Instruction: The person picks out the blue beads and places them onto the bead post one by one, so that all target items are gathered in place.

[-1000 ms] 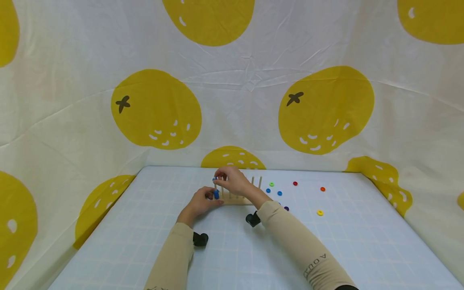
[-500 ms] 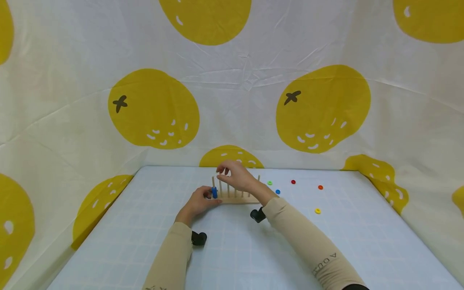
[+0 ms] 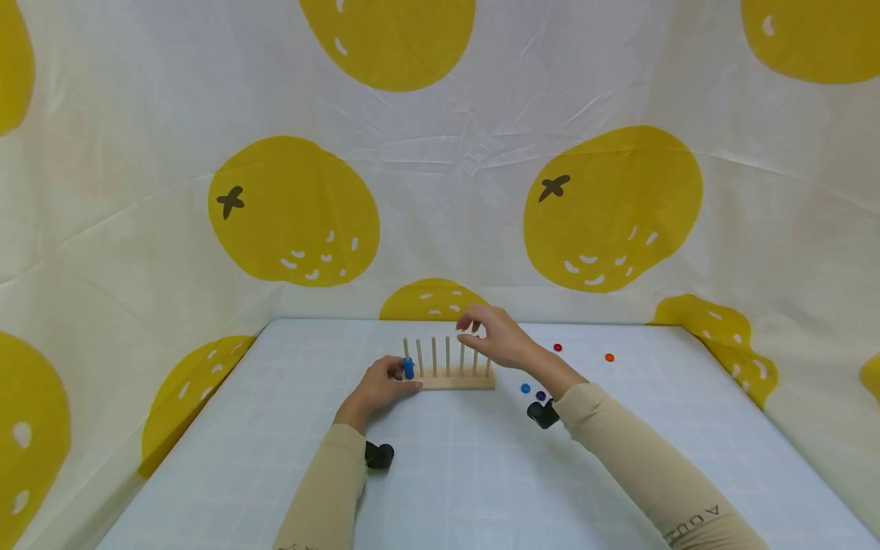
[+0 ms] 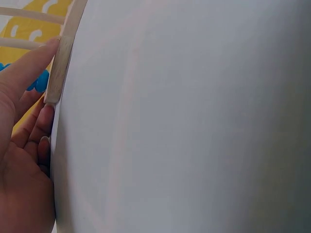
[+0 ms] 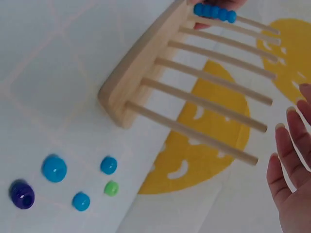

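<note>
A wooden peg stand [image 3: 457, 381] with a row of upright pegs sits on the table. Several blue beads [image 5: 214, 12] are stacked on its leftmost peg; the other pegs carry nothing. My left hand [image 3: 378, 382] holds the stand's left end, the thumb along the front of the wooden base [image 4: 60, 68] and the fingers round the end and behind it. Over the right-hand pegs hovers my right hand [image 3: 496, 334], its fingers spread and relaxed with nothing between them. The right wrist view shows those fingers [image 5: 294, 145] apart from the peg tips.
Right of the stand lie loose beads: blue ones [image 5: 54, 168], a green one [image 5: 111, 188] and a purple one [image 5: 22, 194]. Farther right are a red bead [image 3: 558, 347] and an orange bead [image 3: 609, 357]. A fruit-patterned curtain [image 3: 454, 214] hangs behind the table.
My right hand has let go of a blue bead at the leftmost peg and moved right along the pegs. The left hand keeps its place at the stand's left end.
</note>
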### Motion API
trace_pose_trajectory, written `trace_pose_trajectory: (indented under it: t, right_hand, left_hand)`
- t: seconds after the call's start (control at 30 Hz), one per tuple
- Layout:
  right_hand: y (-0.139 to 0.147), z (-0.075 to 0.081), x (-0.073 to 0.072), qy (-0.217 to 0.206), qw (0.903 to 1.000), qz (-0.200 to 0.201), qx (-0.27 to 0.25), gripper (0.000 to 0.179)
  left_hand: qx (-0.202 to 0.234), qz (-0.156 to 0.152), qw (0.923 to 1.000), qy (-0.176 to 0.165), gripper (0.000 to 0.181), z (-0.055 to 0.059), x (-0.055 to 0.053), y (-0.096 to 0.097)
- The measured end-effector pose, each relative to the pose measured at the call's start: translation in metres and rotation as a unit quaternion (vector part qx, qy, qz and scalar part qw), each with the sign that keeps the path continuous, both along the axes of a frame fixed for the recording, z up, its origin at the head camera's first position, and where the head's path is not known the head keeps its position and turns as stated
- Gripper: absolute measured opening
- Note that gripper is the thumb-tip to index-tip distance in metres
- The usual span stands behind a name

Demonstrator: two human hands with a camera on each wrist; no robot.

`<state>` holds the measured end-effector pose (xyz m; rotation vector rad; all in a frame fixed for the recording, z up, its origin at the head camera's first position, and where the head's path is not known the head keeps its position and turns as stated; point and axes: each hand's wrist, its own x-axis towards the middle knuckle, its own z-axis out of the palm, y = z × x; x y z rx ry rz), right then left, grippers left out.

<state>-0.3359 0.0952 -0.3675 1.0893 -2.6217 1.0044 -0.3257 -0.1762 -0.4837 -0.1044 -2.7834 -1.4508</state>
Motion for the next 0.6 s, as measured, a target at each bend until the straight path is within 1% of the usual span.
trace_pose_trajectory:
  t: [0.17,0.47,0.6]
  right_hand:
    - [0.026,-0.005,0.001,-0.002,0.9999,-0.015,0.000,0.016]
    - [0.062,-0.021,-0.001,0.000,0.9980,-0.063,0.002,0.016]
    - [0.076,-0.031,-0.003,-0.017,0.9964,-0.082,0.009,0.018]
  left_hand:
    - [0.005,0.000,1.0000,-0.003,0.050,-0.002,0.000,0.000]
    - [0.000,-0.003,1.0000,-0.001,0.052,0.002,0.002,0.000]
    - [0.001,-0.001,1.0000,-0.003,0.051,0.001,0.002,0.001]
